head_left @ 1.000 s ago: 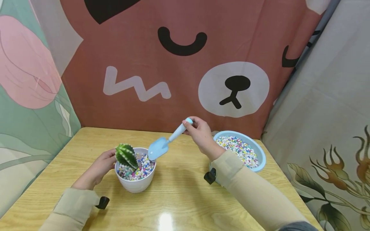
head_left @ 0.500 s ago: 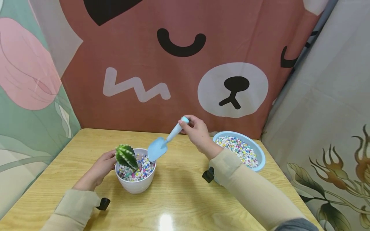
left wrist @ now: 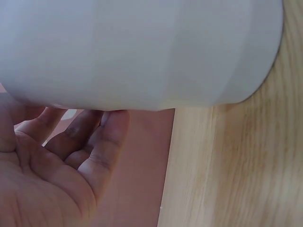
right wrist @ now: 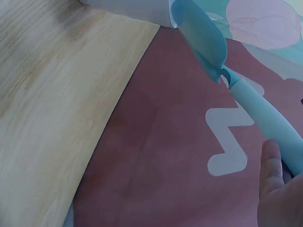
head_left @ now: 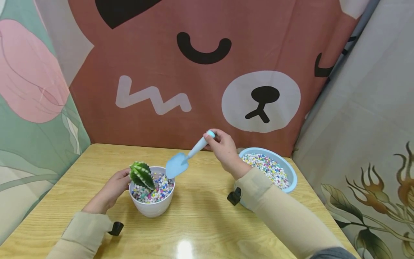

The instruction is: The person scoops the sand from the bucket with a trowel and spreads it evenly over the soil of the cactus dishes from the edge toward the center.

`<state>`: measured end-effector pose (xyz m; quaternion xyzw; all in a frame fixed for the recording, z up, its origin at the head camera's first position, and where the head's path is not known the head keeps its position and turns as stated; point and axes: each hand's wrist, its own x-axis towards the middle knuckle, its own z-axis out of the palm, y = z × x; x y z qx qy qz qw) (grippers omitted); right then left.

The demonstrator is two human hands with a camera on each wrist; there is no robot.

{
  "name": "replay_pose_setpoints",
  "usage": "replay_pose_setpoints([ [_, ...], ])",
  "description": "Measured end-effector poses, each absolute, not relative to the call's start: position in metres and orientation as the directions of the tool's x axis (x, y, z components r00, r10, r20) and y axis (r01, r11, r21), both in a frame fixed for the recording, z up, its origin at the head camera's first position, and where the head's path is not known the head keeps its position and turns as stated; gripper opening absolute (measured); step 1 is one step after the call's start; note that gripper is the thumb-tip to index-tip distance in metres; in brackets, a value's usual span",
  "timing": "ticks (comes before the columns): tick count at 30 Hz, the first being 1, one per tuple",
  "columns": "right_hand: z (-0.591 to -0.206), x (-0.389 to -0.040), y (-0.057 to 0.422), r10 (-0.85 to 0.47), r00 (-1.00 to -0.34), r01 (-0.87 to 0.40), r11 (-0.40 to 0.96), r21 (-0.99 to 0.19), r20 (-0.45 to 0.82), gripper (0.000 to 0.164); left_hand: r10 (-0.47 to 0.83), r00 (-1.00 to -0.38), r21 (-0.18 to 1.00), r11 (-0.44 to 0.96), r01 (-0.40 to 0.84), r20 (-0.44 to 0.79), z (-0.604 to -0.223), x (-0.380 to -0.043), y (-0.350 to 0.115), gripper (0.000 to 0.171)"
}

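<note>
A white pot (head_left: 152,208) stands on the table, filled with multicoloured pebbles (head_left: 160,190). From its left side a green cactus (head_left: 141,175) leans up and out. My left hand (head_left: 114,187) rests against the pot's left side; in the left wrist view its fingertips (left wrist: 116,120) touch the pot wall, the fingers lightly bent. My right hand (head_left: 223,149) grips a light blue trowel (head_left: 177,165) by the end of its handle. The blade tilts down to the left, its tip right at the pot's right rim. In the right wrist view the trowel blade (right wrist: 201,33) overlaps the pot's edge.
To the right, partly behind my right forearm, stands a light blue tub (head_left: 292,174) of similar pebbles. A printed cloth (head_left: 155,126) hangs along the back edge of the wooden table (head_left: 200,223), with more curtains at both sides.
The trowel and right hand shift slightly left, then back right, with the blade tip lifting a little. The left hand and the pot keep their place.
</note>
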<state>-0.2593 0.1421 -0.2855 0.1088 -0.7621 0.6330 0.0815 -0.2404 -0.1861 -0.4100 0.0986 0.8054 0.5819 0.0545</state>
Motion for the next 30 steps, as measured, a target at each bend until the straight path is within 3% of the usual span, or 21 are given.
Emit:
replay_pose_setpoints([
  [7, -0.292, -0.256, 0.164, 0.019, -0.978, -0.208, 0.032, -0.978, 0.208, 0.025, 0.203, -0.978, 0.954, 0.285, 0.099, 0.041, -0.406, -0.238, -0.183, 0.050],
  [13, -0.293, -0.250, 0.192, 0.116, -0.983, -0.152, -0.114, -0.982, 0.139, 0.026, 0.110, -0.983, 0.965, 0.205, 0.165, 0.145, -0.387, -0.234, -0.184, 0.058],
  [22, -0.291, -0.256, 0.199, 0.176, -0.979, -0.134, -0.181, -0.974, 0.102, 0.022, -0.015, -0.918, 0.914, -0.095, 0.395, 0.396, -0.369, -0.221, -0.209, 0.028],
  [30, -0.297, -0.256, 0.216, 0.224, -0.973, -0.110, -0.202, -0.973, 0.063, 0.017, -0.030, -0.841, 0.837, -0.078, 0.541, 0.541, -0.338, -0.207, -0.199, 0.029],
])
